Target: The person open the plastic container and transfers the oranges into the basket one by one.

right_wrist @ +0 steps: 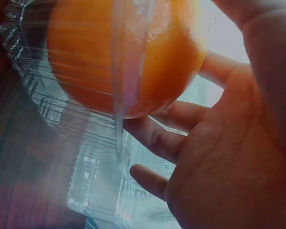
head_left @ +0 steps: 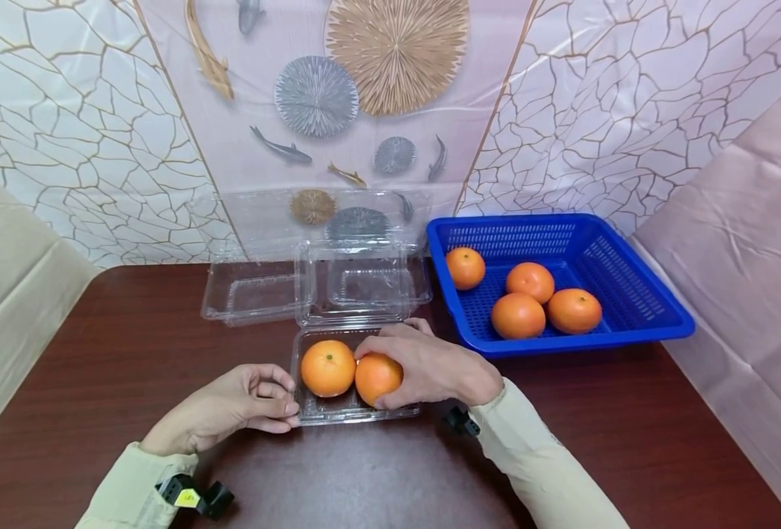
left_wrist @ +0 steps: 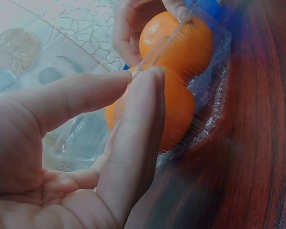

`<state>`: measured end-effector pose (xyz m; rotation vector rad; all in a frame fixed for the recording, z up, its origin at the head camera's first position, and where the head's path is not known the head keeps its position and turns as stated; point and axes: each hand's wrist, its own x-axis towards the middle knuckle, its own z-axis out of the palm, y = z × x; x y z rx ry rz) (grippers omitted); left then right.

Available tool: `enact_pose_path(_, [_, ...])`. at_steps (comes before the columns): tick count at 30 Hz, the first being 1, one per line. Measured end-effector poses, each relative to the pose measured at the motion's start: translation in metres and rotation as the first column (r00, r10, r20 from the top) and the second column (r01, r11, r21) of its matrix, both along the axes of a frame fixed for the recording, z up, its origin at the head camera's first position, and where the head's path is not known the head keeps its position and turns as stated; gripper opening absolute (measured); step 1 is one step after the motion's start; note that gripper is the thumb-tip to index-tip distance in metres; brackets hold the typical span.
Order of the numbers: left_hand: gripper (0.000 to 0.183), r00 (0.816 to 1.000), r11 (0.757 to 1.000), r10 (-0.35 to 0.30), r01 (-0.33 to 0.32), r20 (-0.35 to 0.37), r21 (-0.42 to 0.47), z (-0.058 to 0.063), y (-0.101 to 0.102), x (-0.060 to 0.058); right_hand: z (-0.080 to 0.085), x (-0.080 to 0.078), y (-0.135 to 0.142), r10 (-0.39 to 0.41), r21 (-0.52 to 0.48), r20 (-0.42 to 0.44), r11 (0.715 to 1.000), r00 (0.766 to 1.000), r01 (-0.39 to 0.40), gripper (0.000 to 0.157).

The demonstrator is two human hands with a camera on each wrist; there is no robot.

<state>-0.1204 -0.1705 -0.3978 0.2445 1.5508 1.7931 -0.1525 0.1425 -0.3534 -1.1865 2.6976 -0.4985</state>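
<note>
A clear plastic clamshell box (head_left: 357, 419) lies on the table with its lid (head_left: 353, 319) folded back. Inside it, one orange (head_left: 328, 368) sits on the left. My right hand (head_left: 436, 364) holds a second orange (head_left: 378, 378) at the right side of the box, thumb in front and fingers behind. In the right wrist view the fingers curve around that orange (right_wrist: 171, 57), seen partly through the box wall. At the box's left front corner, my left hand (head_left: 245, 402) pinches the rim between thumb and fingertips, as the left wrist view also shows.
A blue plastic basket (head_left: 635, 286) with several oranges (head_left: 518, 316) stands at the back right. More clear plastic boxes (head_left: 251, 297) stand open behind the working box, against the patterned backdrop (head_left: 390, 154). Fabric walls rise at both sides of the brown table (head_left: 99, 382).
</note>
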Motion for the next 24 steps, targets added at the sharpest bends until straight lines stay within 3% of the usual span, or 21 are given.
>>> enact_pose_path(24, [0.026,1.000,1.000,0.009,-0.009,-0.012,0.005,0.001,0.000,0.000,0.022,0.010,0.007,-0.005,-0.040,-0.204,0.999,0.979,-0.003,0.049])
